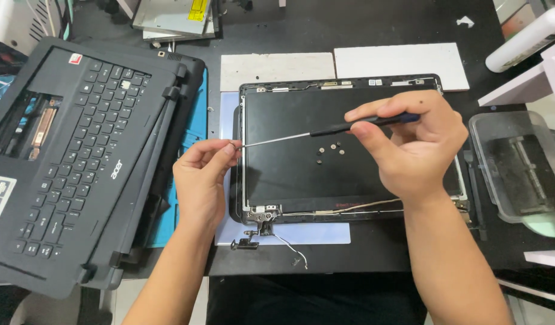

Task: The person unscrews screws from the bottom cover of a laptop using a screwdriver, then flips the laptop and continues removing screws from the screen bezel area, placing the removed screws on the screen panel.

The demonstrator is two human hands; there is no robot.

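Slim screwdriver (325,128), black handle, held level over dark laptop lid (289,168), tip at left fingertips

Work surface: black matte tabletop (373,27), evenly lit from above.
Mats: blue rubber mat (196,126) at left; pale lavender sheet (316,233) near the front edge.
Boards: two flat white rectangular boards (277,67) side by side.
Right edge: clear plastic tray (500,180); white shelf corner (518,84).
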